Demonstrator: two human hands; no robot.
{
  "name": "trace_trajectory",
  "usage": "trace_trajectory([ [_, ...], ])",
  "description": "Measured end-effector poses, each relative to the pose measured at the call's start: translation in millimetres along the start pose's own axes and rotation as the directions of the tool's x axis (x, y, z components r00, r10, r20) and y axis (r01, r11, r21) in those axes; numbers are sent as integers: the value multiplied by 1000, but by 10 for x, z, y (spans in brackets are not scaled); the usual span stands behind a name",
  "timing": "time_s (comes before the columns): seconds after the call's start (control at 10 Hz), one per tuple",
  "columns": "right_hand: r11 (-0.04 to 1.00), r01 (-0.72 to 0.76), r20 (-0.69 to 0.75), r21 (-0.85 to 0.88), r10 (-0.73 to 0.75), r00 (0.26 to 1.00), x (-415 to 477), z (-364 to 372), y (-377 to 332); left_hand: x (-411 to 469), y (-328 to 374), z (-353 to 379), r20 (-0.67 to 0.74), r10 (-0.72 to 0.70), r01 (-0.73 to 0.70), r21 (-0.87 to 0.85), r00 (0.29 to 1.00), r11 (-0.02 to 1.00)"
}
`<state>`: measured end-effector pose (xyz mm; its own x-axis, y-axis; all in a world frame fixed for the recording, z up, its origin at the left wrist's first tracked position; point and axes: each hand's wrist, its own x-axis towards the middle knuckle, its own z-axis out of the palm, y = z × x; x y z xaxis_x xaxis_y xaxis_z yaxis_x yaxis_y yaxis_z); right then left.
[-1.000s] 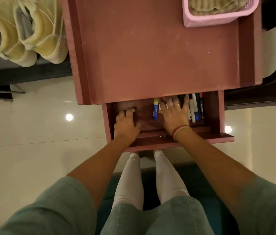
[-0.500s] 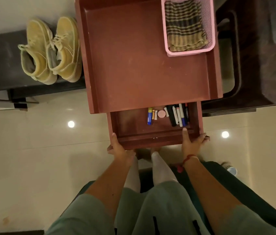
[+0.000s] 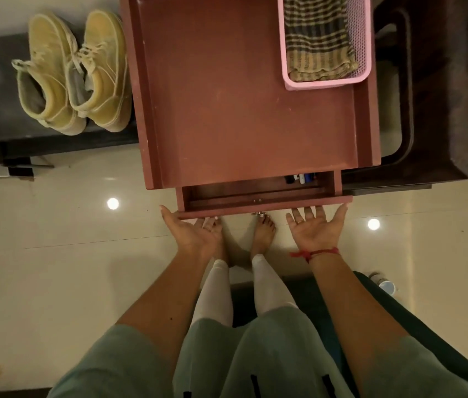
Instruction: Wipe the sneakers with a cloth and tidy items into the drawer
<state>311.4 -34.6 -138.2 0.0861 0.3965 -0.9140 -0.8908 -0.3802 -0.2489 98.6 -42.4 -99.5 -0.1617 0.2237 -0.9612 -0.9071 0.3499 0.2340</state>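
From the head view, the tidying step looks nearly finished. The drawer (image 3: 264,203) of the red counter (image 3: 250,110) stands out only a little. A few pens (image 3: 301,178) show at its far right, too hidden to count.

The left hand (image 3: 195,231) and right hand (image 3: 316,228) are both spread wide, palms up, holding nothing. Their fingertips are at the drawer's near edge, the left ones partly tucked under it.

I judge the next move to be an even push from both hands, so the drawer slides in straight without jamming.

Counted:
- Two sneakers (image 3: 74,73), side by side at the far left, beside the counter.
- One striped cloth (image 3: 317,38), folded in one pink basket (image 3: 324,83) on the counter's far right corner.
- One drawer.
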Motion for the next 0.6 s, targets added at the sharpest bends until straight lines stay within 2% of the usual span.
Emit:
trace_trajectory([
  [0.1, 1000, -28, 62, -4, 28, 998, 129, 194, 27, 77, 108, 111, 20, 29, -32, 166, 999, 986],
  [0.2, 993, -121, 139, -8, 121, 983, 226, 329, 34, 174, 242, 195, 44, 67, -75, 248, 997, 966],
  [0.3, 971, -167, 146, -172, 193, 970, 147, 483, 44, 180, 394, 280, 59, 36, -49, 233, 998, 971],
  [0.4, 609, -79, -24, -790, 99, 995, -104, 597, 71, 80, 584, 278, -7, -44, 43, 371, 999, 928],
  [0.5, -55, 230, 236, -972, -171, 956, -421, 701, 28, -231, 733, 315, 15, -23, 7, 650, 1000, 760],
  [0.6, -443, 434, 524, -784, -99, 846, -860, 914, -98, -729, 803, 367, 95, 100, -135, 811, 990, 570],
])
